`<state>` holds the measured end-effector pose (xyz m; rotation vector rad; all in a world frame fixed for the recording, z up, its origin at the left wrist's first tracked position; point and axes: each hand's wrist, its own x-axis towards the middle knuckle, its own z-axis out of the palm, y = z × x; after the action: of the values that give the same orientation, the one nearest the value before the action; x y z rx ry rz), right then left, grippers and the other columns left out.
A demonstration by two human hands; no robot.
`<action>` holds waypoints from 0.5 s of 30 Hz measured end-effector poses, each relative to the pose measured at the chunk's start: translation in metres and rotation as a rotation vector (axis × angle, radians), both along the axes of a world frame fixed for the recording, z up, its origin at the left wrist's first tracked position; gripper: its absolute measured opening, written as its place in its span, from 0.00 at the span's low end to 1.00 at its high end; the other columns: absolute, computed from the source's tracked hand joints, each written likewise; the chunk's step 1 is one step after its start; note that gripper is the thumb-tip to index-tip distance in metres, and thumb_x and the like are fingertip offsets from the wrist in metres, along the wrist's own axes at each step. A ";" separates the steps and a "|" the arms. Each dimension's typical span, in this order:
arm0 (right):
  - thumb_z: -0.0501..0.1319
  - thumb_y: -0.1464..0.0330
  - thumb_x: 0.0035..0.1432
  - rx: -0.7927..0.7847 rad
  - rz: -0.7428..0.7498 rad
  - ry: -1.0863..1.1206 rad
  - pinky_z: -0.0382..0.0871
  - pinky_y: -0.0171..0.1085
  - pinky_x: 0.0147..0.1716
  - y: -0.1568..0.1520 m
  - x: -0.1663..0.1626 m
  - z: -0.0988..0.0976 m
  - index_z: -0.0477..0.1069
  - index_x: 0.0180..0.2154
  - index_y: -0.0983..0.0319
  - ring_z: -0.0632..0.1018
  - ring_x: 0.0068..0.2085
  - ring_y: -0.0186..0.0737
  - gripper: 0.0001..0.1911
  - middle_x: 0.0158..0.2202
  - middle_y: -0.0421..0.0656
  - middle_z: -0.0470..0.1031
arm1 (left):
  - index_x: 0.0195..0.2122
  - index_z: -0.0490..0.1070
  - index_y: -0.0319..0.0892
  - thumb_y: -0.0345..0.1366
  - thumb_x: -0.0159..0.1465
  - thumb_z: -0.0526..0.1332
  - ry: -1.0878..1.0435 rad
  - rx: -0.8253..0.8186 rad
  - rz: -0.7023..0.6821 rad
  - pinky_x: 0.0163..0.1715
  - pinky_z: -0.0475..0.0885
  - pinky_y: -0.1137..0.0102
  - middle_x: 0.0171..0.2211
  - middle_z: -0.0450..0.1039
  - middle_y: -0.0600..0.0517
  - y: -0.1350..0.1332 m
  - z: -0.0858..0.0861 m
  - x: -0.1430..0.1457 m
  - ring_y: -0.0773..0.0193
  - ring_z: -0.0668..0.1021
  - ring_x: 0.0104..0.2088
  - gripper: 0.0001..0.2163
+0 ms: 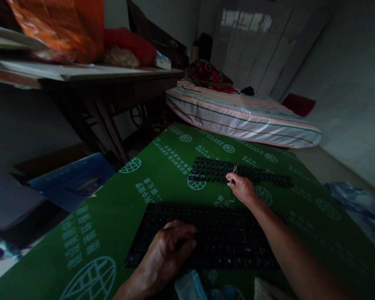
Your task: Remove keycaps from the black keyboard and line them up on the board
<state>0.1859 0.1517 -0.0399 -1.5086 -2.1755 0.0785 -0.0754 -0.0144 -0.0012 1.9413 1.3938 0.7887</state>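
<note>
A black keyboard (218, 254) lies on the green board in front of me. My left hand (171, 246) rests over its left half, fingers bent towards the thumb; whatever may be between them is hidden. Beyond the keyboard, several rows of loose black keycaps (209, 168) lie side by side on the board. My right hand (242, 188) reaches to the near edge of these rows, thumb and forefinger pinched together. Thin, pale wire-like lines (235, 168) show by its fingertips, too faint to name.
The green board (162, 166) carries pale globe prints and lettering. Blue and white packets (191, 285) lie at its near edge. A blue bin (78, 179) stands at the left, below a table (112, 75) bearing an orange bag (65, 29). A bed (237, 116) stands behind.
</note>
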 end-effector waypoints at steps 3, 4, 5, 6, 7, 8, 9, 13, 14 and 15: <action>0.60 0.76 0.50 0.006 0.003 0.010 0.70 0.35 0.36 0.000 0.000 -0.002 0.70 0.40 0.54 0.78 0.37 0.39 0.15 0.37 0.38 0.78 | 0.33 0.74 0.43 0.33 0.58 0.57 0.003 -0.004 -0.011 0.36 0.72 0.71 0.34 0.77 0.52 0.000 0.000 0.000 0.62 0.77 0.37 0.06; 0.60 0.76 0.50 0.008 0.004 0.013 0.70 0.35 0.37 0.000 0.000 -0.003 0.70 0.40 0.54 0.78 0.37 0.39 0.15 0.38 0.38 0.78 | 0.34 0.74 0.43 0.33 0.58 0.57 0.002 -0.003 -0.011 0.36 0.72 0.71 0.34 0.77 0.52 0.000 0.000 0.000 0.62 0.77 0.37 0.06; 0.60 0.75 0.50 0.010 0.004 0.017 0.70 0.35 0.37 0.000 0.000 -0.003 0.70 0.40 0.54 0.78 0.38 0.39 0.15 0.38 0.39 0.78 | 0.34 0.74 0.43 0.33 0.58 0.57 0.000 -0.001 -0.009 0.37 0.72 0.71 0.34 0.77 0.51 0.000 0.000 0.000 0.62 0.77 0.37 0.06; 0.60 0.75 0.50 0.012 0.004 0.021 0.70 0.36 0.37 0.000 0.000 -0.004 0.70 0.40 0.54 0.78 0.38 0.39 0.15 0.38 0.39 0.78 | 0.34 0.74 0.43 0.33 0.59 0.57 -0.002 0.000 -0.008 0.37 0.72 0.71 0.33 0.77 0.51 0.000 0.000 0.000 0.62 0.76 0.37 0.06; 0.60 0.75 0.50 0.014 0.003 0.025 0.70 0.36 0.37 0.000 0.000 -0.004 0.70 0.40 0.54 0.78 0.38 0.39 0.15 0.38 0.39 0.78 | 0.34 0.74 0.43 0.33 0.59 0.57 -0.003 0.001 -0.008 0.37 0.72 0.71 0.33 0.77 0.51 0.000 0.001 0.001 0.62 0.76 0.37 0.06; 0.60 0.75 0.50 0.016 0.002 0.029 0.70 0.36 0.37 0.000 0.000 -0.004 0.70 0.40 0.54 0.78 0.37 0.39 0.15 0.38 0.39 0.78 | 0.33 0.74 0.43 0.33 0.59 0.57 -0.003 0.000 -0.008 0.37 0.72 0.71 0.33 0.77 0.51 0.000 0.001 0.001 0.62 0.76 0.37 0.06; 0.60 0.75 0.50 0.018 0.001 0.033 0.70 0.36 0.37 0.000 0.000 -0.005 0.70 0.40 0.55 0.78 0.37 0.39 0.15 0.38 0.39 0.78 | 0.33 0.74 0.43 0.32 0.59 0.57 -0.002 -0.003 -0.011 0.36 0.72 0.71 0.33 0.77 0.51 -0.001 0.001 0.001 0.62 0.76 0.37 0.06; 0.60 0.75 0.50 0.023 -0.002 0.047 0.71 0.36 0.37 0.000 0.000 -0.005 0.71 0.40 0.56 0.78 0.37 0.40 0.14 0.37 0.40 0.78 | 0.33 0.74 0.43 0.32 0.58 0.57 0.004 -0.022 -0.008 0.36 0.72 0.71 0.33 0.76 0.51 0.000 0.003 0.001 0.62 0.77 0.36 0.06; 0.60 0.75 0.50 0.025 -0.003 0.051 0.71 0.37 0.37 0.000 0.000 -0.006 0.71 0.39 0.56 0.78 0.37 0.40 0.14 0.37 0.40 0.78 | 0.33 0.74 0.43 0.32 0.58 0.57 0.005 -0.026 -0.006 0.36 0.72 0.71 0.33 0.77 0.51 0.000 0.003 0.001 0.62 0.77 0.36 0.06; 0.60 0.75 0.50 0.028 -0.005 0.056 0.71 0.37 0.38 0.000 0.000 -0.006 0.71 0.39 0.56 0.78 0.37 0.40 0.14 0.37 0.40 0.78 | 0.33 0.74 0.43 0.32 0.58 0.57 0.005 -0.029 -0.002 0.36 0.72 0.71 0.33 0.77 0.51 0.000 0.004 0.002 0.62 0.77 0.37 0.06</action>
<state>0.1856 0.1521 -0.0457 -1.4789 -2.1203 0.0879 -0.0737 -0.0142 0.0025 1.9234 1.3990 0.7586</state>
